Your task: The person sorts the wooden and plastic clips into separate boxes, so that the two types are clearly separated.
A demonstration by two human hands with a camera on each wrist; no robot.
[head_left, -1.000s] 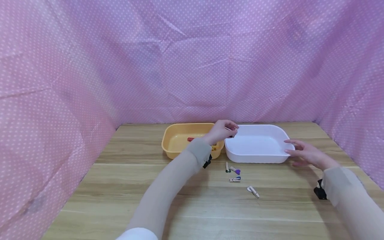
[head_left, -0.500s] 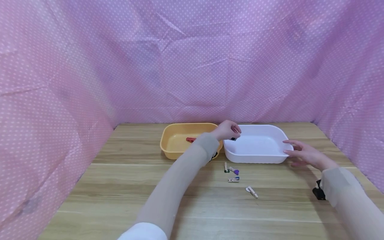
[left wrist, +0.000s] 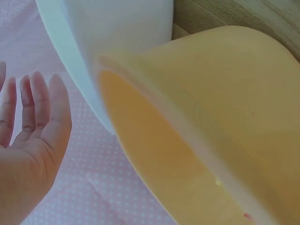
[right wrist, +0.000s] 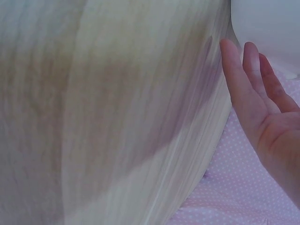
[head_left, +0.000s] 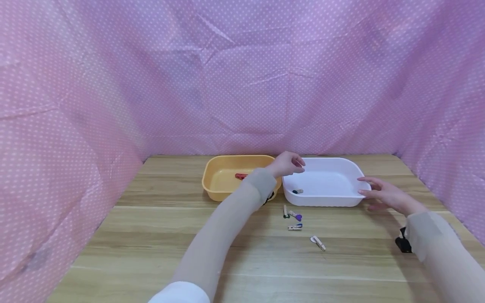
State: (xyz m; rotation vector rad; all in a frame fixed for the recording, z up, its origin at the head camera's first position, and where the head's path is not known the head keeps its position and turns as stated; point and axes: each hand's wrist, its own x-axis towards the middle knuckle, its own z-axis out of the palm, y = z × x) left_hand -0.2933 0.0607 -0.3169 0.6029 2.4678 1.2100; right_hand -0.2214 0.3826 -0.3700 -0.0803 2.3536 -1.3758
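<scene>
In the head view my left hand (head_left: 286, 164) hovers over the left end of the white basin (head_left: 326, 201), fingers loosely bent and holding nothing. Below it, a small clothespin with a dark end (head_left: 297, 191) lies inside that basin. My right hand (head_left: 390, 195) touches the basin's right rim with extended fingers. Left of the white basin stands a yellow basin (head_left: 216, 195), partly hidden by my left arm, with a red clothespin (head_left: 241, 176) in it. In the left wrist view the left hand (left wrist: 37, 126) shows relaxed fingers; the right wrist view shows the right hand (right wrist: 262, 103) extended.
Several wooden clothespins lie on the table in front of the basins: one with a green end (head_left: 286, 211), one with a purple heart (head_left: 297, 217), one with a blue end (head_left: 295, 227) and one with a white end (head_left: 318, 243). A pink dotted cloth (head_left: 242, 84) hangs behind.
The left hand moved slightly right over the white basin and let go of a clothespin, which now lies inside. The right hand stays at the rim.
</scene>
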